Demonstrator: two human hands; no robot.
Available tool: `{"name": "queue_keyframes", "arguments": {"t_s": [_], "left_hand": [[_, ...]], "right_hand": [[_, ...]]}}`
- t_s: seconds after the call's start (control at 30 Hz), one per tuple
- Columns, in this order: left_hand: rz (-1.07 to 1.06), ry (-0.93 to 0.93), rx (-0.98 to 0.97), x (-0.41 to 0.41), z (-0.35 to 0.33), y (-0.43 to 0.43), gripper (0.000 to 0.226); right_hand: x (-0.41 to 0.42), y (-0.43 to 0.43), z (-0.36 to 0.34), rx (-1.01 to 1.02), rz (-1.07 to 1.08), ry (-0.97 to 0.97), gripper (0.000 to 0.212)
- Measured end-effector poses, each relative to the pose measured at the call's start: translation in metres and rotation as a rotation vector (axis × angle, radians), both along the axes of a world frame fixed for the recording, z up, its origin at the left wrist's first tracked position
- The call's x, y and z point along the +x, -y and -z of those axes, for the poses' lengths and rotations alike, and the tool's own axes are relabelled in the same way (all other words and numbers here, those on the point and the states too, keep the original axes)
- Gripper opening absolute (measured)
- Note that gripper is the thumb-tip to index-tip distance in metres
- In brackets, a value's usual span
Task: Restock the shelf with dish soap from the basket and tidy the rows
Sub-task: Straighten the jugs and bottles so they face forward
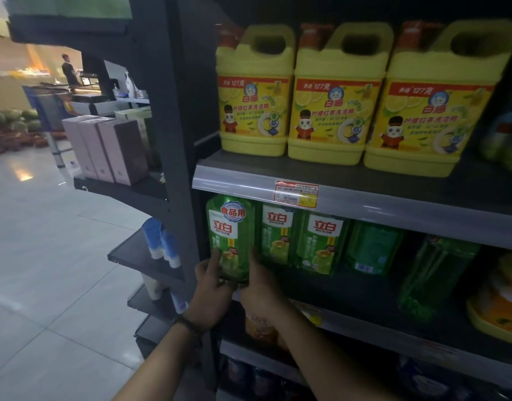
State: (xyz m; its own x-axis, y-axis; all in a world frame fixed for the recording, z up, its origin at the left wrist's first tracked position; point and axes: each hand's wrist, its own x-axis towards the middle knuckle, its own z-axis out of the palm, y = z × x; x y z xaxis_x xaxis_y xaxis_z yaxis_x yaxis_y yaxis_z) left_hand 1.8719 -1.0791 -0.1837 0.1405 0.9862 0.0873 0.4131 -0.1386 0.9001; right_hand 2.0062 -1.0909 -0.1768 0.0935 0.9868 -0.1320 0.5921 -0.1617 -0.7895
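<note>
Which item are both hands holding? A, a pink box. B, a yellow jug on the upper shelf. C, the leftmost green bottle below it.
C: the left hand and the right hand grip the lower part of the leftmost green bottle.

Three jugs (334, 94) side by side on upper shelf (408, 183), price tag (296, 192) on its front edge, beneath it a bottle (230, 235) at the left end between left hand (211, 293) and right hand (262, 290), more bottles (321, 241) to its right, boxes (110, 149) on side rack (133, 192) further left
</note>
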Motion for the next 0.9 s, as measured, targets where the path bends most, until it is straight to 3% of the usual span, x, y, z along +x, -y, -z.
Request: {"name": "queue_keyframes", "arguments": {"t_s": [0.4,0.53,0.63,0.73,0.9], "left_hand": [[0.014,0.026,-0.055,-0.002,-0.003,-0.001,0.090],[-0.057,0.047,0.028,0.004,-0.003,0.010,0.088],[-0.021,0.125,0.140,0.020,0.001,0.027,0.077],[0.109,0.168,0.117,0.049,0.001,0.042,0.051],[0.354,0.161,0.097,0.110,-0.004,0.062,0.036]], "right_hand": [[0.007,-0.007,-0.009,-0.025,-0.089,-0.050,0.108],[0.032,0.015,-0.017,0.088,-0.098,-0.127,0.079],[0.064,0.046,-0.022,0.184,0.015,-0.088,0.057],[0.101,0.081,-0.017,0.245,0.167,-0.075,0.043],[0.165,0.136,-0.002,0.363,0.499,-0.014,0.036]]}}
